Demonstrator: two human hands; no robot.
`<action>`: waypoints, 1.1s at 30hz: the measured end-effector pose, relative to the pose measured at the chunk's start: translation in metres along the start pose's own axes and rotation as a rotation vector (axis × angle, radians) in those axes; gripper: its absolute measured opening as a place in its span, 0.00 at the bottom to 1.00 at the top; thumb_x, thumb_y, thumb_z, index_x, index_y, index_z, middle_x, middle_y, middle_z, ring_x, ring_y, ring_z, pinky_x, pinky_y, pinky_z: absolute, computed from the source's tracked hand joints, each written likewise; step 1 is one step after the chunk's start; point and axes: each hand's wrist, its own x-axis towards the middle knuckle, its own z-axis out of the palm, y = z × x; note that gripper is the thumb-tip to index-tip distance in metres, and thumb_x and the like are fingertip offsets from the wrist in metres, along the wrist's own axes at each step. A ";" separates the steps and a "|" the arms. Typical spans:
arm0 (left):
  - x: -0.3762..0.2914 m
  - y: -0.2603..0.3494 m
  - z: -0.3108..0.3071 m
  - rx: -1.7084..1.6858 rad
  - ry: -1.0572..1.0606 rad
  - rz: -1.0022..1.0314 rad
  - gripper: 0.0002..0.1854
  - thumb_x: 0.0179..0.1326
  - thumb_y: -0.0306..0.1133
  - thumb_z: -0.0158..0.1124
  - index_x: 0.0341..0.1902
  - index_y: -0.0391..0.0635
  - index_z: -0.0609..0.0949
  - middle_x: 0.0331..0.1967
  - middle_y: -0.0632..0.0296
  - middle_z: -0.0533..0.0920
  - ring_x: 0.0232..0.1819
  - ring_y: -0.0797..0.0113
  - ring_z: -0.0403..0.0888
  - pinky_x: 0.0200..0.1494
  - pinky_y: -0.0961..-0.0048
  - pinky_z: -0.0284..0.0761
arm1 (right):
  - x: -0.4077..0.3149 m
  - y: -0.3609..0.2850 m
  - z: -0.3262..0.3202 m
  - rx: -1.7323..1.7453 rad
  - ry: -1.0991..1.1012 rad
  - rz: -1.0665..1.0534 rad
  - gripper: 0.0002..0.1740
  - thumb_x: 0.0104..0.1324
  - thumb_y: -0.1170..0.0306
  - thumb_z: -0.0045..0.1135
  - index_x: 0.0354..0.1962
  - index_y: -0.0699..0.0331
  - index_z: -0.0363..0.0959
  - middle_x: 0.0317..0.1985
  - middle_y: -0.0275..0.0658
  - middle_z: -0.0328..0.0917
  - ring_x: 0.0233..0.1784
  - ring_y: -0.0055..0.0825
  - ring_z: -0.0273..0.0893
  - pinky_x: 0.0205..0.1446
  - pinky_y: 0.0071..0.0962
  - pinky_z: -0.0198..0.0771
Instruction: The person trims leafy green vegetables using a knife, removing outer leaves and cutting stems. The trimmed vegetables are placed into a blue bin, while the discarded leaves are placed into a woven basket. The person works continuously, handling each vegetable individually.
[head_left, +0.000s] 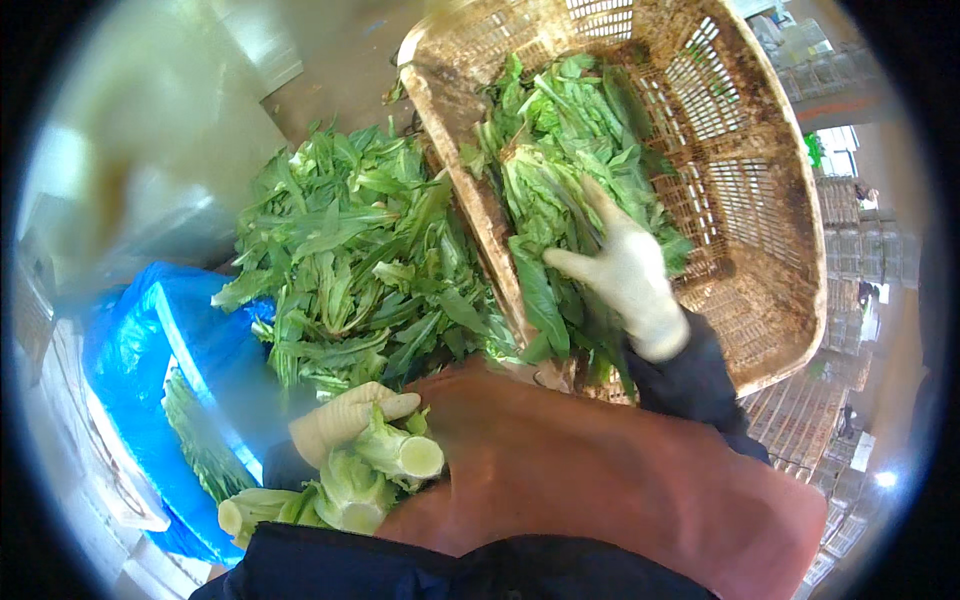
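My left hand (341, 420), in a pale glove, grips a stem lettuce stalk (420, 456) with its round cut end facing me. More thick stalks (356, 499) with cut ends lie just below it, against my body. My right hand (626, 274), in a white glove, reaches into a dirt-stained plastic basket (757, 217). Its thumb and fingers are spread over a leafy lettuce head (536, 184), touching the leaves; some fingertips are hidden among them. Other green heads lie around it in the basket. A brown apron (570, 457) covers my lap.
A large pile of loose green leaves (360, 247) lies left of the basket, against its rim. At the lower left is a blue plastic bag (142, 360) with greens (202, 435) inside. Several stacked crates (847, 285) stand along the right. The upper left is blurred.
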 end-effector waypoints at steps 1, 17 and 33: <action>-0.002 -0.007 0.001 -0.022 0.011 0.026 0.25 0.73 0.50 0.62 0.39 0.35 0.87 0.34 0.56 0.89 0.31 0.68 0.87 0.36 0.70 0.83 | 0.016 0.002 0.026 -0.187 -0.028 0.074 0.51 0.52 0.50 0.78 0.68 0.66 0.66 0.46 0.52 0.85 0.48 0.47 0.86 0.50 0.41 0.80; 0.031 -0.040 -0.024 0.633 0.395 1.198 0.50 0.51 0.31 0.79 0.77 0.46 0.63 0.73 0.59 0.72 0.73 0.62 0.69 0.73 0.61 0.64 | -0.068 -0.118 -0.013 0.744 -0.374 -0.305 0.45 0.54 0.73 0.75 0.69 0.67 0.66 0.61 0.46 0.80 0.65 0.29 0.76 0.69 0.26 0.69; -0.022 -0.124 -0.026 0.096 0.620 0.980 0.39 0.54 0.21 0.74 0.71 0.41 0.70 0.59 0.62 0.81 0.61 0.68 0.77 0.66 0.66 0.72 | -0.025 -0.135 0.090 0.398 -0.468 -0.304 0.19 0.63 0.58 0.67 0.46 0.62 0.82 0.36 0.49 0.86 0.39 0.47 0.86 0.47 0.41 0.80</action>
